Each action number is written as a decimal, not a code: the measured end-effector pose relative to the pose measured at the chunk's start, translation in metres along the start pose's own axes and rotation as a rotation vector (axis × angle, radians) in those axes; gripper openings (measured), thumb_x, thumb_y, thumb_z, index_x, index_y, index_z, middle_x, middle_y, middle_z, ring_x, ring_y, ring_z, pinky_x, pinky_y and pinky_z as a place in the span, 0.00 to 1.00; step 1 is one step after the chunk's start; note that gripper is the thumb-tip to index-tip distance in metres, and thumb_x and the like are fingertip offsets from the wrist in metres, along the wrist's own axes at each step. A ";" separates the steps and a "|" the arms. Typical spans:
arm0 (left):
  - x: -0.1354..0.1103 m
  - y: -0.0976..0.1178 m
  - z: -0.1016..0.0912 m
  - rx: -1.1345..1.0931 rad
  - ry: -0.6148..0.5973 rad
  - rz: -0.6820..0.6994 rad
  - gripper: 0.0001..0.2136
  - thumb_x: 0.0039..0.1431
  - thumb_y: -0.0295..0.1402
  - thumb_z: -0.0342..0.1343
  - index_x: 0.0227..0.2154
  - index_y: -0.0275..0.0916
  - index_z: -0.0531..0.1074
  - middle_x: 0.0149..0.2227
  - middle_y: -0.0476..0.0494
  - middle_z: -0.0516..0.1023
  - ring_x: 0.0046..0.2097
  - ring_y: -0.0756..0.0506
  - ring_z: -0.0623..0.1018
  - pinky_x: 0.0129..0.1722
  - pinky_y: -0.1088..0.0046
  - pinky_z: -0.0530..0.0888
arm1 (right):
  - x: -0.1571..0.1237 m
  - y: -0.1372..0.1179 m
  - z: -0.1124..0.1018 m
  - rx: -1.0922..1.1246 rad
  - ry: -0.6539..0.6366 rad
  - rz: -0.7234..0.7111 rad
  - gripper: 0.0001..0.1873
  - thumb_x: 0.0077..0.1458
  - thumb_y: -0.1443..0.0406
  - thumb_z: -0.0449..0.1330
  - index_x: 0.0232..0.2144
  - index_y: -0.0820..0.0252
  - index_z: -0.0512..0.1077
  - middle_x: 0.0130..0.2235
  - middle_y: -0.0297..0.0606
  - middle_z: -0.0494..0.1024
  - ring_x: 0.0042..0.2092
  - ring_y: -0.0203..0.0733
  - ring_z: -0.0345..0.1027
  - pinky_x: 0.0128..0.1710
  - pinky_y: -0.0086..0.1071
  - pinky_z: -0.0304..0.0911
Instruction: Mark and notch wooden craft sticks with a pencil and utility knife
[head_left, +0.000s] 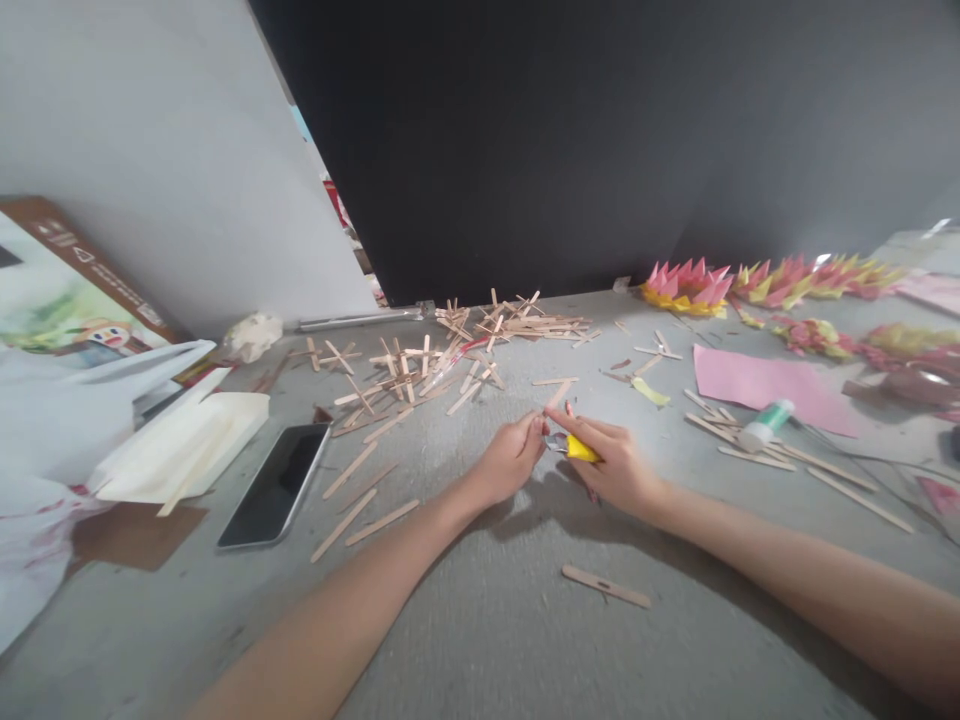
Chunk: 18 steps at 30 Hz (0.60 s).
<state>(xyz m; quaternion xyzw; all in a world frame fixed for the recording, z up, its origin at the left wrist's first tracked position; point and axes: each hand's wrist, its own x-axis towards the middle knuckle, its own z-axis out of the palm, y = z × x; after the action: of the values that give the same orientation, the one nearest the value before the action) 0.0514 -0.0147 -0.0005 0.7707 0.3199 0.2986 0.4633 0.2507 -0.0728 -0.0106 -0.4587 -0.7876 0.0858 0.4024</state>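
My two hands meet at the middle of a grey floor. My right hand (pixel 611 462) is closed around a small yellow cutter (pixel 581 449), its metal tip pointing left. My left hand (pixel 514 455) is pinched on a wooden craft stick (pixel 556 397) that slants up and away from the fingers, right against the cutter's tip. A heap of more craft sticks (pixel 450 360), many glued into crosses, lies just beyond my hands. One lone stick (pixel 606 586) lies on the floor nearer to me.
A black phone (pixel 276 484) lies at left beside a white foam tray (pixel 184 445) and a cardboard box (pixel 67 290). At right are pink paper (pixel 765 385), a glue stick (pixel 765 424), long sticks (pixel 817 468) and pink-yellow folded paper flowers (pixel 686 285). A dark wall (pixel 600 140) stands behind.
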 end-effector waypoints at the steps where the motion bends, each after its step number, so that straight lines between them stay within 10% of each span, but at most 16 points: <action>1: 0.000 0.000 0.000 0.015 -0.001 0.010 0.16 0.74 0.43 0.41 0.35 0.40 0.66 0.24 0.54 0.64 0.26 0.49 0.64 0.30 0.72 0.62 | 0.000 -0.001 0.000 -0.001 0.004 0.001 0.32 0.60 0.72 0.53 0.65 0.51 0.69 0.42 0.39 0.83 0.38 0.40 0.77 0.41 0.31 0.72; 18: -0.005 0.009 -0.002 0.125 -0.157 0.055 0.18 0.76 0.42 0.38 0.36 0.40 0.68 0.26 0.51 0.66 0.29 0.48 0.66 0.33 0.71 0.62 | -0.001 0.010 0.001 -0.022 0.178 -0.053 0.16 0.54 0.73 0.58 0.42 0.52 0.77 0.36 0.36 0.84 0.35 0.40 0.79 0.38 0.29 0.71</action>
<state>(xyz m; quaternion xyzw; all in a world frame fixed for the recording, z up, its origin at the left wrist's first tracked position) 0.0492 -0.0207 0.0078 0.8275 0.2793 0.2295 0.4297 0.2566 -0.0679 -0.0174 -0.4482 -0.7613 0.0253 0.4680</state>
